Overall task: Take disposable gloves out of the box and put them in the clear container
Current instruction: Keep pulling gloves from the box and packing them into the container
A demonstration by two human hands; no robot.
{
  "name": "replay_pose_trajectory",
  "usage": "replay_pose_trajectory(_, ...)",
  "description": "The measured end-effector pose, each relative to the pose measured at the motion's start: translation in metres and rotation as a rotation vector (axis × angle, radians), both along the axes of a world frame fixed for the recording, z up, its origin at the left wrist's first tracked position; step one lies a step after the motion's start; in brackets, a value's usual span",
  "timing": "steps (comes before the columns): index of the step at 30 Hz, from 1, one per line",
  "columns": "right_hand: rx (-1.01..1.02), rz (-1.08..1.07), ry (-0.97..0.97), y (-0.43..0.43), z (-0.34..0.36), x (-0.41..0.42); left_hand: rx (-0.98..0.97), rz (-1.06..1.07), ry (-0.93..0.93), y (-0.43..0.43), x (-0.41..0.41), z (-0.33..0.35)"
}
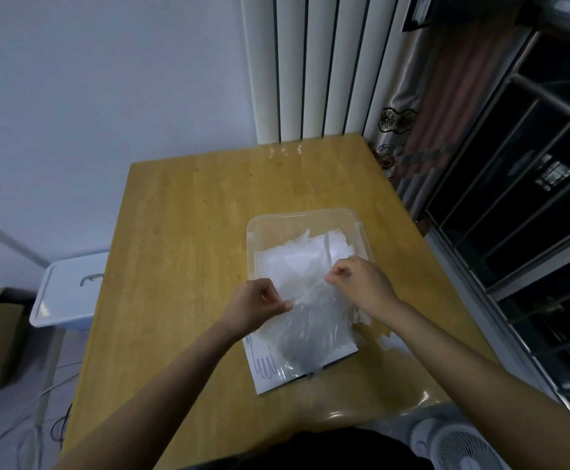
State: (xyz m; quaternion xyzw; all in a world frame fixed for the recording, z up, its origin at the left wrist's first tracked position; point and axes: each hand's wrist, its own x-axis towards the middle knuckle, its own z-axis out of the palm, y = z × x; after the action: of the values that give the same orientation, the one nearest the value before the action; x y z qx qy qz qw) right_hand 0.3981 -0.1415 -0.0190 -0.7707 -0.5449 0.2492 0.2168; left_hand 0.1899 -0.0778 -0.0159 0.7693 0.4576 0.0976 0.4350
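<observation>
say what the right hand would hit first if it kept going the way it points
Probably the white heap of gloves in the clear container: the right hand, pinching a thin glove, points up-left across it. Its height above the heap is unclear, so it might skim over.

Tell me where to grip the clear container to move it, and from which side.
Probably the rim of the clear container along its left wall, reached from the left: that edge is straight and bare, while the left hand and right hand pinch a glove over its near end.
</observation>
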Motion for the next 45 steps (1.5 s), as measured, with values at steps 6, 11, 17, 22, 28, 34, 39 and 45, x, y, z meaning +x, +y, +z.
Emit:
replay_pose_trajectory(6, 0.035, -0.131, 0.026, -0.007, 0.003, 0.012, 0.113, -0.09, 0.116, -0.011, -0.008, -0.019)
replay_pose_trajectory(11, 0.058, -0.212, 0.044, -0.017, 0.002, 0.021, 0.26, -0.209, 0.268, -0.027, -0.008, -0.043)
replay_pose_trajectory(17, 0.039, -0.218, 0.005, -0.026, 0.003, 0.018, 0.375, -0.529, 0.491, -0.04, 0.0, -0.056)
replay_pose_trajectory(22, 0.02, -0.191, 0.014, -0.03, 0.0, 0.012, 0.473, -0.661, 0.681, -0.047, 0.006, -0.065)
replay_pose_trajectory(28, 0.018, -0.182, -0.004, -0.029, 0.006, 0.008, 0.467, -0.644, 0.732, -0.055, 0.012, -0.069)
replay_pose_trajectory(34, 0.084, -0.168, 0.099, -0.024, 0.018, 0.008, 0.248, -0.572, 0.625, -0.044, 0.003, -0.043)
replay_pose_trajectory(39, 0.171, -0.15, 0.238, -0.011, 0.041, 0.01, -0.007, -0.05, 0.119, -0.016, -0.01, 0.0)
replay_pose_trajectory(45, 0.281, -0.111, 0.604, 0.016, 0.067, 0.008, -0.192, 0.263, -0.31, 0.011, -0.001, 0.027)
